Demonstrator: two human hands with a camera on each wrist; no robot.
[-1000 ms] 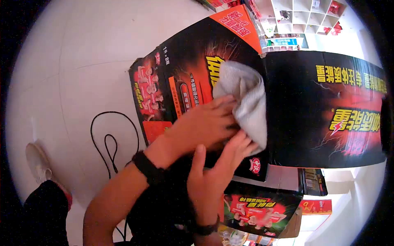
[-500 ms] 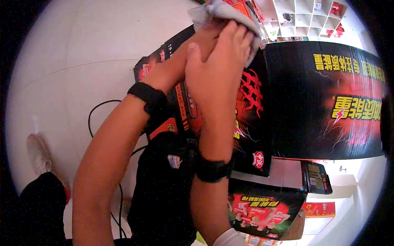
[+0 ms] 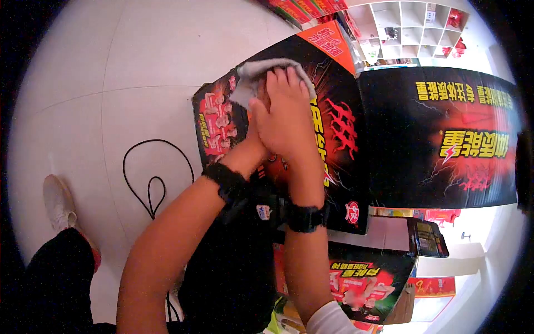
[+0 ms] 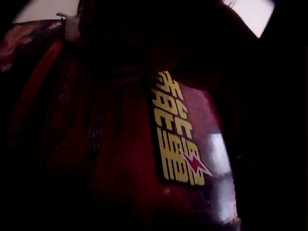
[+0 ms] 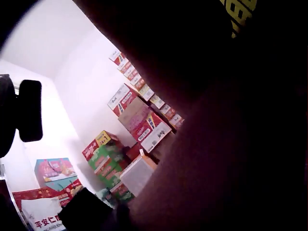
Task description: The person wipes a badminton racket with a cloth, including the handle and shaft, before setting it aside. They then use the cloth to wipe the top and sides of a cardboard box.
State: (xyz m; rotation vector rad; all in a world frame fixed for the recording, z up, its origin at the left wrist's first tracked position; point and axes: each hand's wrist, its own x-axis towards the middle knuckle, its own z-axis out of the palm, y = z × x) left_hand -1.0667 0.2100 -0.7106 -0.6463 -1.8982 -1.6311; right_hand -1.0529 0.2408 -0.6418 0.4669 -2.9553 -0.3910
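A light grey cloth (image 3: 264, 67) lies on the printed face of a black and red cardboard box (image 3: 347, 172) in the head view. On top, my right hand (image 3: 287, 114) presses with its fingers stretched towards the cloth's upper edge. My left hand (image 3: 253, 146) is beneath it; its fingers are hidden, so I cannot tell how they lie. Both wrists wear dark bands. Large yellow characters on the box (image 4: 175, 139) show in the dim left wrist view. In the right wrist view a dark blurred shape covers much of the picture.
A wide black printed panel (image 3: 400, 145) extends to the right of the box. Below it stands another printed carton (image 3: 361, 284). A black cable (image 3: 125, 167) loops on the pale floor (image 3: 72, 122). White cubby shelves (image 3: 411, 30) stand behind. Stacked cartons (image 5: 144, 125) line a wall.
Both hands and the cloth went to the box's far edge, then came back and left, near its printed left side. The right hand, earlier beside the left, now overlaps it.
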